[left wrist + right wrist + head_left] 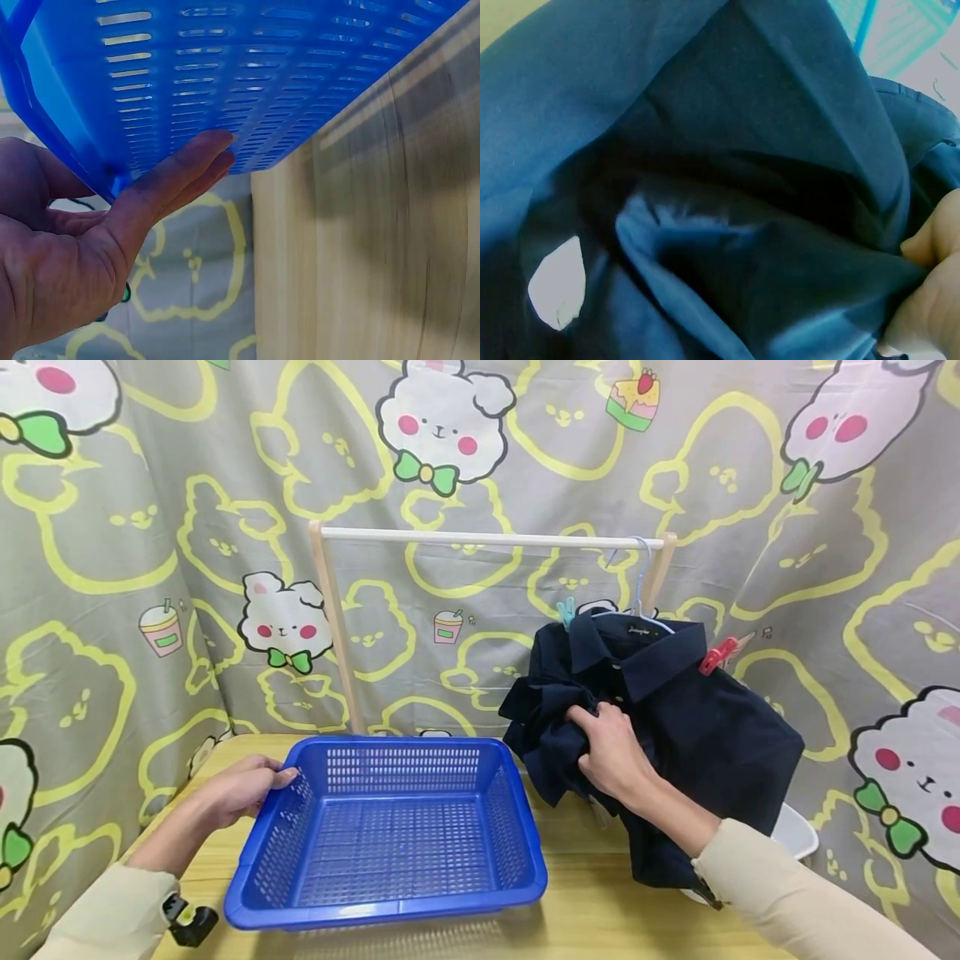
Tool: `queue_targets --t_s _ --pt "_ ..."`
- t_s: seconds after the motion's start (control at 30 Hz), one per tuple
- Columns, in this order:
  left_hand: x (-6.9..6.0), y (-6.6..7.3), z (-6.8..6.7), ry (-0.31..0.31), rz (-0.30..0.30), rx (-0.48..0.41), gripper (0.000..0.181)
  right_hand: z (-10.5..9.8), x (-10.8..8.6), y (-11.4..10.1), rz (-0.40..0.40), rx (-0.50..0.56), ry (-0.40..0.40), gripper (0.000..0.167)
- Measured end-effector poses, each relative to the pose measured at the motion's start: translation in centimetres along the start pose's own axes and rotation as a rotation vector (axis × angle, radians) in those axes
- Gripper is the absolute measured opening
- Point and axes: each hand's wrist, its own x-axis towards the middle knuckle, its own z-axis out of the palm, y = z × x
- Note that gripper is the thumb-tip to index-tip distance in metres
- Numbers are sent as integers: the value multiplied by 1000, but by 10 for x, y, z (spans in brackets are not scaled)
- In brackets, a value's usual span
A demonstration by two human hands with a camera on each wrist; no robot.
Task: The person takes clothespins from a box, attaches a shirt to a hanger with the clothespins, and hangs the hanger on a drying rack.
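My left hand (238,789) grips the left rim of a blue plastic basket (386,910). The thumb lies over the rim, while fingers reach under the slotted wall (202,75) in the left wrist view. No contents show inside the basket. To its right, my right hand (613,752) holds a bunched part of dark navy cloth (551,727). Whether this bunch belongs to the navy shirt (712,727) hanging behind it, I cannot tell. In the right wrist view, fingers and thumb (930,285) pinch a fold of the navy cloth (780,247).
The shirt hangs from a light blue hanger (641,589) on a rack with a white rail (480,537). A teal clothespin (566,610) and a red clothespin (718,656) sit at its shoulders. A white container (795,833) is partly hidden behind it. Below is a wooden table (585,902).
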Motion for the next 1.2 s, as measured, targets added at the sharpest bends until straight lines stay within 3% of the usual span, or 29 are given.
queue_targets --t_s 0.33,0.63,0.87,1.03,1.2 --pt "-7 -4 -8 4 -19 10 43 36 -21 2 27 -63 -100 47" --pt "-6 -6 -11 4 -15 30 42 57 -40 -10 46 -127 -263 45" --pt "-5 -7 -11 9 -26 44 42 65 -49 -23 123 -131 -470 37" --pt "-4 -6 -12 4 -31 40 42 66 -55 -33 200 -147 -662 48" --pt "-4 -6 -14 -7 -24 46 43 66 -57 -45 272 -231 -868 61"
